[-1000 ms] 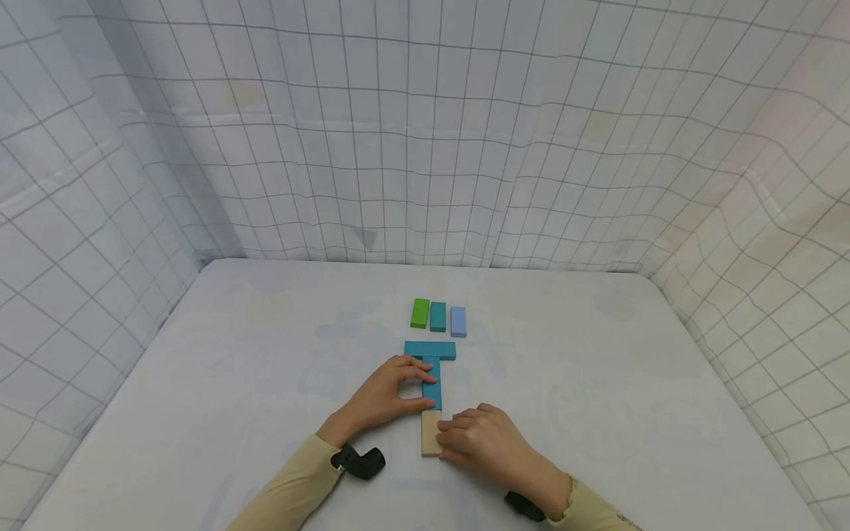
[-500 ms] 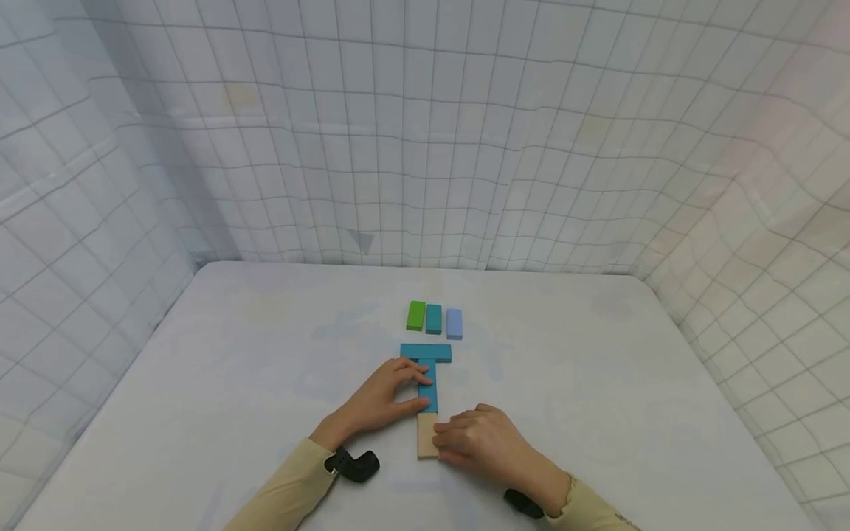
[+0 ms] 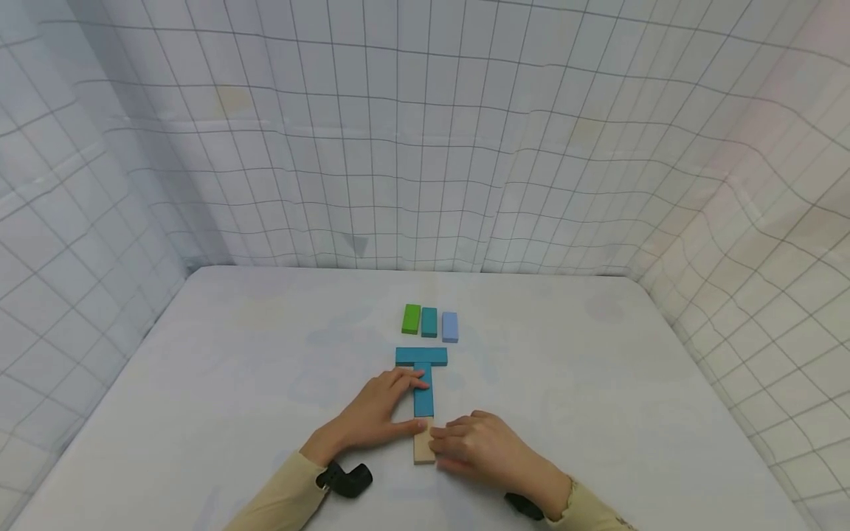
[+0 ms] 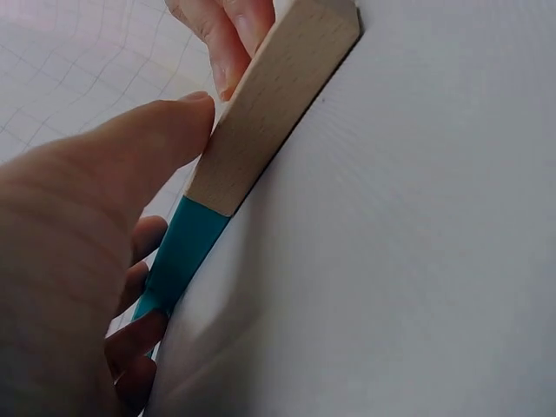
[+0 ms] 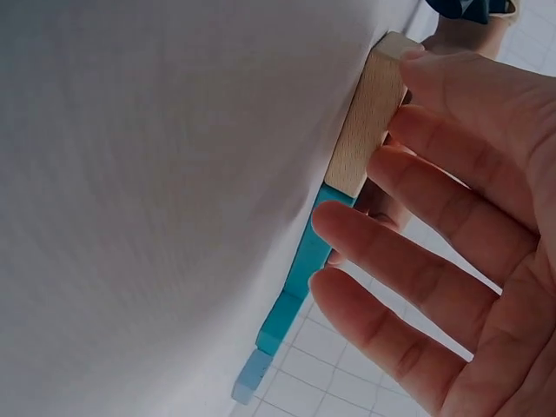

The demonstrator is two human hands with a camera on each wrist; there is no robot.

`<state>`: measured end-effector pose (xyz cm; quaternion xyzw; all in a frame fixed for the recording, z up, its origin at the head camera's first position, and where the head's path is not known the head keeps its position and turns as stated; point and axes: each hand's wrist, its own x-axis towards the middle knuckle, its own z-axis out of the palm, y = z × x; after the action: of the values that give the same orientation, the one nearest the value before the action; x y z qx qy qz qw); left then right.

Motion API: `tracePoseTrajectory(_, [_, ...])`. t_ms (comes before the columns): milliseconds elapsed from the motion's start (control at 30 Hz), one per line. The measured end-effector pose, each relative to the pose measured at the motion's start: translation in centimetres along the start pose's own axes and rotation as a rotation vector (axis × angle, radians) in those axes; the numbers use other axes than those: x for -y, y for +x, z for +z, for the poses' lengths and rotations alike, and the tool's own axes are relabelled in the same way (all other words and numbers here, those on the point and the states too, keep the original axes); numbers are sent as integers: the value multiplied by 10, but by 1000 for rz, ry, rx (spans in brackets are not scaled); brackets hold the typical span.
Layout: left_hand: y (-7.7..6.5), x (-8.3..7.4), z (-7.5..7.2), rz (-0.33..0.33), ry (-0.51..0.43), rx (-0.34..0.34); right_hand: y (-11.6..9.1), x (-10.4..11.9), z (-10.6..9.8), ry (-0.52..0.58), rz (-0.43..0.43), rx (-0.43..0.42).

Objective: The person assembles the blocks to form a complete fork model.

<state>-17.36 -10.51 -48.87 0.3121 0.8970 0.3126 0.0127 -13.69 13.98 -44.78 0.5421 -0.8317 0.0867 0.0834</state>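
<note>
In the head view a plain wooden block [image 3: 424, 448] lies end to end with a blue block [image 3: 423, 398]. A second blue block [image 3: 421, 356] lies crosswise at the far end, making a T. My left hand [image 3: 372, 413] reaches in from the left, fingertips on the lengthwise blue block. Its thumb rests on the wooden block, also visible in the left wrist view. From the right, my right hand [image 3: 481, 450] touches the wooden block with its fingertips. The right wrist view shows its fingers [image 5: 426, 195] spread and only slightly bent, with the thumb at the block's near end.
Beyond the T, a green block [image 3: 411, 318], a teal block [image 3: 429, 322] and a pale blue block [image 3: 450, 327] stand in a row. The white tabletop [image 3: 564, 354] ends at a back edge against a grid-patterned curtain [image 3: 425, 147].
The left thumb has moved nearer, from the lengthwise blue block onto the wooden block. The whole scene has shifted slightly left and down in view. The right hand stays at the wooden block.
</note>
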Motion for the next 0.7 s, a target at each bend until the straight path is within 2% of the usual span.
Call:
tracePoseTrajectory(267, [-2,-3,1,4,23,7,-4,0,2,88,21,-28])
tracePoseTrajectory(467, [-2,-2,3,-2,19,-2,-4,-3,2,192,27,3])
tracePoseTrajectory(600, [-2,-3,3,0,18,-10,-2,-10,-2,293,38,37])
tracePoseTrajectory(700, [-2,-3,3,5,18,-12,1,-20,-6,388,87,34])
